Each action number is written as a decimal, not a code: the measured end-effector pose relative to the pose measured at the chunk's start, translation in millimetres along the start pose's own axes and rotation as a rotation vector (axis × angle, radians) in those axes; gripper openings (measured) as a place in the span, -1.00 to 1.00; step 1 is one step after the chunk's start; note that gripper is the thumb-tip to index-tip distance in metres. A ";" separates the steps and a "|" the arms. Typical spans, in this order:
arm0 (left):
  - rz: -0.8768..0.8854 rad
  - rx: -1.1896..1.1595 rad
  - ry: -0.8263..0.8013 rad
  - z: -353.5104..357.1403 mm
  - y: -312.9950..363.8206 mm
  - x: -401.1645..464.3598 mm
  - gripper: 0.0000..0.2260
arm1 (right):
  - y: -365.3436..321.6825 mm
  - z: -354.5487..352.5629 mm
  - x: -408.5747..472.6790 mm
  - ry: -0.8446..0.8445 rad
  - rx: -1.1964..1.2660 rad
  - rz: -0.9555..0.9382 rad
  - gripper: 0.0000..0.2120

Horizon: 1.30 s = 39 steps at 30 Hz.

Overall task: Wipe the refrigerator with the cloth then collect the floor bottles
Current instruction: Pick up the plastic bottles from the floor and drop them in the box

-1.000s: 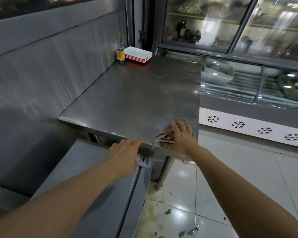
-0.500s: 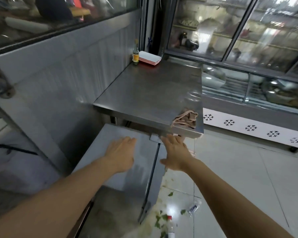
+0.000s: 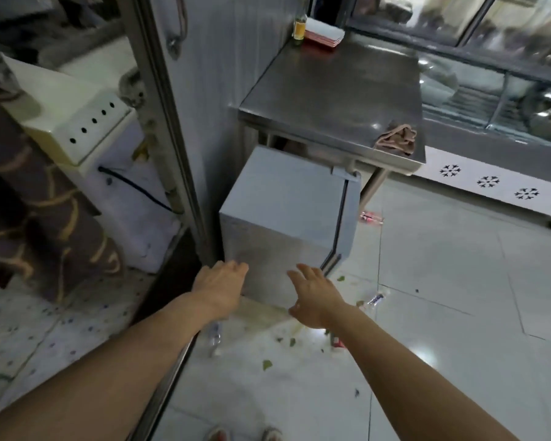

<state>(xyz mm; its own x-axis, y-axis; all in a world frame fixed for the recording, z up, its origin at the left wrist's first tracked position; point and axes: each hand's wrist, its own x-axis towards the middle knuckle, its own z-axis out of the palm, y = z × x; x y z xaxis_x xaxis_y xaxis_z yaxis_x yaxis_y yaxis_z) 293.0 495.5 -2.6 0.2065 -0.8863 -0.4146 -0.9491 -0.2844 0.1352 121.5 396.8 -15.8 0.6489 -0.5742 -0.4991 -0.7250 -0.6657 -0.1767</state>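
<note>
A small steel refrigerator (image 3: 283, 205) stands on the floor under a steel table (image 3: 331, 90). The pinkish cloth (image 3: 396, 139) lies crumpled on the table's near right corner, held by no hand. My left hand (image 3: 220, 283) and my right hand (image 3: 312, 292) reach out, fingers spread, in front of the refrigerator's near side, both holding nothing. Clear plastic bottles lie on the tiled floor: one (image 3: 214, 337) below my left wrist, one (image 3: 375, 299) right of my right hand, one with a red label (image 3: 371, 217) beyond the refrigerator. A red-capped one (image 3: 337, 342) is half hidden by my right forearm.
Green leaf scraps (image 3: 267, 365) and a wet stain litter the floor near the refrigerator. A bottle of yellow liquid (image 3: 299, 28) and stacked red-white trays (image 3: 323, 35) sit at the table's back. A glass display chiller (image 3: 497, 100) runs along the right. A steel door frame (image 3: 163, 128) stands left.
My right hand let go of the cloth, which stays on the table corner. I stepped back, and both hands dropped from the table edge down to the refrigerator's near side.
</note>
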 end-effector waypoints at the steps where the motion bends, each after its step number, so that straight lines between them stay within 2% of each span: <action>1: -0.015 -0.007 -0.016 11.6 -3.7 -6.1 -0.59 | -3.7 12.1 -2.2 -0.024 0.006 0.000 -0.27; 13: -0.232 -0.244 -0.225 181.5 -32.1 -29.6 -0.58 | 5.8 182.2 15.9 -0.254 0.054 0.009 -0.30; 16: -0.266 -0.260 -0.260 233.4 -45.0 -15.7 -0.48 | 13.5 229.2 36.5 -0.284 0.069 0.039 -0.31; 29: -0.401 -0.339 -0.143 493.5 -111.2 157.6 -0.51 | 39.9 457.2 212.5 -0.205 0.153 0.073 -0.34; 34: -0.442 -0.280 -0.112 590.6 -128.7 219.4 -0.39 | 57.3 540.6 270.6 -0.158 0.169 0.071 -0.32; 39: -0.536 -0.242 -0.060 653.3 -141.4 259.8 -0.31 | 73.4 599.4 305.1 -0.140 0.186 0.099 -0.30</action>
<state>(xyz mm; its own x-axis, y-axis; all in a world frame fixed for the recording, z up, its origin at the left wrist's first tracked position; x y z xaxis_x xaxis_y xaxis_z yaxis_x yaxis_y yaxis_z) 325.6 544.2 -717.4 0.6216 -0.5757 -0.5312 -0.6337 -0.7682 0.0910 128.0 458.3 -689.6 0.5438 -0.5517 -0.6324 -0.8217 -0.5032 -0.2676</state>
